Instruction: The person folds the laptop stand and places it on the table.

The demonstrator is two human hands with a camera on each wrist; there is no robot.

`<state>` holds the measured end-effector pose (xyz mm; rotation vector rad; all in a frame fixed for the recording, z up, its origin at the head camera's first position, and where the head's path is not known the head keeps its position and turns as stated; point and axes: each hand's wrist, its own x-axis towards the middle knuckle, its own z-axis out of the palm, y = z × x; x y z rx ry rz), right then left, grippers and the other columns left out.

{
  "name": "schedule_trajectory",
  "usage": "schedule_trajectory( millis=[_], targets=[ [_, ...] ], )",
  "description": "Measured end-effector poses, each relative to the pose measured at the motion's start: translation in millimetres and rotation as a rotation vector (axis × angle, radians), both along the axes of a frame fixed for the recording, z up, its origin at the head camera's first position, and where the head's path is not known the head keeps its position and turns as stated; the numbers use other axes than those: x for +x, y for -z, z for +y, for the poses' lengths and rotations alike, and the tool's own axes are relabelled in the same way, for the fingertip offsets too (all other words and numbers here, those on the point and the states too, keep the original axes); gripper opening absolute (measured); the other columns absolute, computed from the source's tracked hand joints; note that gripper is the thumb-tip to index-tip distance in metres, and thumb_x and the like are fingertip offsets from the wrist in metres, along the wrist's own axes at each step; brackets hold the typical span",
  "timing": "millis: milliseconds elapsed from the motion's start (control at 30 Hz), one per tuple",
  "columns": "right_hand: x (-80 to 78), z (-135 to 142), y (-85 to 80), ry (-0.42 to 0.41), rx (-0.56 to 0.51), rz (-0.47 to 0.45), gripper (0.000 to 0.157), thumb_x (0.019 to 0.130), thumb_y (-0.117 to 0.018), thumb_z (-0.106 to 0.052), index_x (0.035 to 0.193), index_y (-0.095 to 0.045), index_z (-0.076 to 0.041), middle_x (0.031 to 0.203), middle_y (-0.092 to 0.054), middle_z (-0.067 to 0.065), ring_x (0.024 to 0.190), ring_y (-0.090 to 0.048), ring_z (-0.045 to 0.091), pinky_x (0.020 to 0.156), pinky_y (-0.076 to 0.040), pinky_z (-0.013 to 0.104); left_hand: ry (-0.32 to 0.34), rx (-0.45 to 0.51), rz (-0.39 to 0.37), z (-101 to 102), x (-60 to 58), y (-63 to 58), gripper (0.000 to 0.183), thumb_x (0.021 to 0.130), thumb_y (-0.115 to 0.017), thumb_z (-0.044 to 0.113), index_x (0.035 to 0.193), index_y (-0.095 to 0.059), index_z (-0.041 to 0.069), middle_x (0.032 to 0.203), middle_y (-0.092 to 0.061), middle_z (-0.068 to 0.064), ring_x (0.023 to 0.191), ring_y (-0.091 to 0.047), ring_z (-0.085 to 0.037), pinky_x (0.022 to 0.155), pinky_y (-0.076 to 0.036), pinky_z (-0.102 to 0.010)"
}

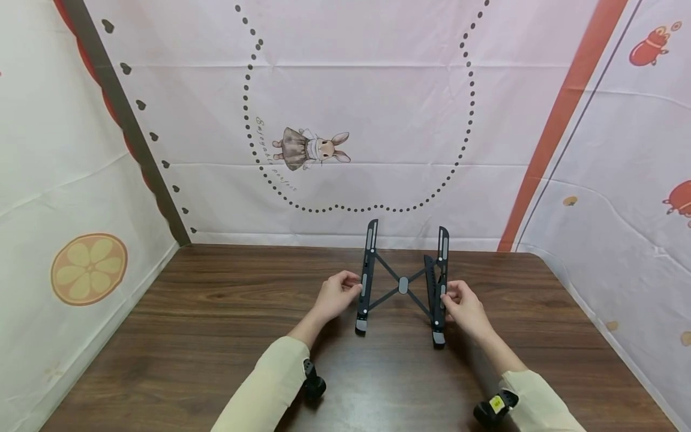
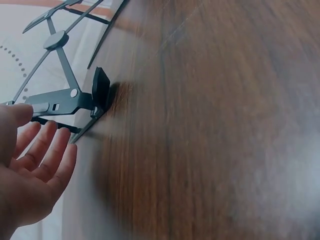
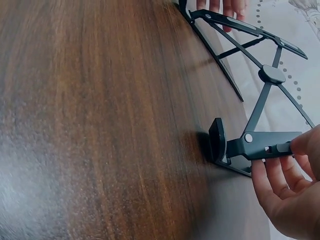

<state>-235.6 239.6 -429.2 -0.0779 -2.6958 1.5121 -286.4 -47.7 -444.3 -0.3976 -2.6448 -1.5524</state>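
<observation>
A black folding laptop stand [image 1: 403,285] stands unfolded on the table, its two side rails joined by crossed bars at a grey hub. My left hand [image 1: 336,297] grips the left rail from its outer side; in the left wrist view the thumb lies over the rail [image 2: 59,102] and the fingers curve below. On the other side, my right hand [image 1: 466,309] pinches the right rail [image 3: 272,145] between thumb and fingers. Upturned front lips [image 3: 216,140] show at the rails' near ends. Thin base legs reach down to the tabletop under each rail.
The brown wood-grain table [image 1: 243,360] meets a printed white cloth backdrop [image 1: 367,120] just behind the stand. More cloth hangs at the left and right sides. Black wrist cameras [image 1: 314,384] sit on both pale sleeves.
</observation>
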Motion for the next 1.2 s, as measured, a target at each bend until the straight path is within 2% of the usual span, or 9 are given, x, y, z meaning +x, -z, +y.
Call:
schedule_trajectory(
  millis=[267, 633, 800, 967, 1200],
  targets=[
    [1.7, 0, -2.8, 0.015, -0.037, -0.049, 0.028, 0.094, -0.047, -0.01, 0.12, -0.044, 0.0, 0.103, -0.055, 0.016, 0.084, -0.057, 0.021, 0.068, -0.054, 0.034, -0.016, 0.041, -0.06, 7, 0.4, -2.8, 0.014, 0.086, -0.063, 0.012, 0.097, -0.063, 0.005, 0.088, -0.065, -0.006, 0.074, -0.062, -0.012, 0.061, -0.052, -0.024],
    [3.1, 1, -4.5, 0.008, -0.057, -0.056, 0.031, 0.093, -0.047, -0.008, 0.122, -0.04, 0.001, 0.103, -0.056, 0.017, 0.083, -0.058, 0.019, 0.069, -0.054, 0.035, 0.004, 0.14, -0.156, 12, -0.3, 0.5, 0.021, 0.087, -0.059, 0.008, 0.104, -0.059, -0.003, 0.086, -0.065, -0.008, 0.068, -0.063, -0.014, 0.057, -0.054, -0.026],
    [3.4, 0, -5.9, 0.009, -0.057, -0.057, 0.03, 0.093, -0.047, -0.009, 0.121, -0.04, 0.001, 0.102, -0.056, 0.017, 0.082, -0.058, 0.019, 0.069, -0.054, 0.035, 0.01, 0.131, -0.184, 11, 0.6, -1.7, 0.02, 0.087, -0.06, 0.008, 0.105, -0.058, -0.002, 0.086, -0.064, -0.007, 0.068, -0.063, -0.015, 0.057, -0.054, -0.026],
    [2.2, -4, -6.5, 0.019, -0.057, -0.064, 0.029, 0.094, -0.047, -0.009, 0.12, -0.042, 0.001, 0.103, -0.056, 0.017, 0.083, -0.059, 0.02, 0.069, -0.054, 0.035, 0.017, 0.125, -0.192, 7, 1.0, -1.3, 0.016, 0.087, -0.06, 0.009, 0.101, -0.058, 0.001, 0.085, -0.063, -0.007, 0.066, -0.063, -0.014, 0.058, -0.054, -0.027],
    [-1.4, -12, -6.1, 0.036, -0.067, -0.07, 0.029, 0.093, -0.048, -0.01, 0.12, -0.044, 0.0, 0.104, -0.058, 0.018, 0.082, -0.06, 0.019, 0.071, -0.054, 0.036, 0.026, 0.13, -0.182, -2, 1.0, -0.6, 0.017, 0.087, -0.06, 0.007, 0.101, -0.057, -0.002, 0.084, -0.063, -0.008, 0.065, -0.064, -0.016, 0.057, -0.054, -0.028]
  ],
)
